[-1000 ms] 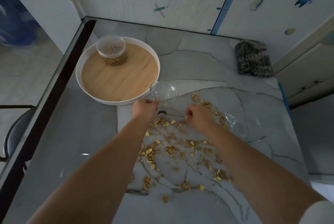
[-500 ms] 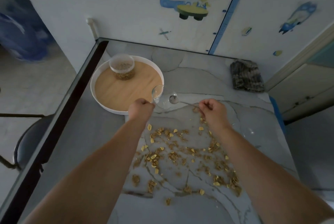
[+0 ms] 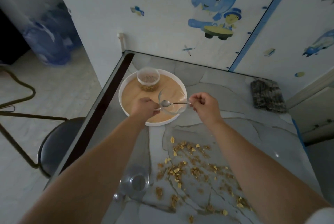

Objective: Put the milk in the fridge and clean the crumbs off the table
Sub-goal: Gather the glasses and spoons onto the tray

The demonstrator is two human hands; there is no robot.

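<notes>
Crumbs are lying scattered on the marble table, well apart from both hands and nearer the camera. The left hand is gripping the rim of a clear glass bowl over the round wooden tray. The right hand is pinching the handle of a metal spoon, whose tip is reaching into the bowl. A plastic jar holding cereal is standing on the tray. A drinking glass is standing beside the crumbs, and a grey cloth is lying near the stickered wall.

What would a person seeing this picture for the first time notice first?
The left hand holds a clear glass bowl at the round tray on the table's far left, and the right hand pinches a spoon reaching into it. Nearer, golden crumbs lie scattered. A blue elephant sticker brightens the wall behind.
</notes>
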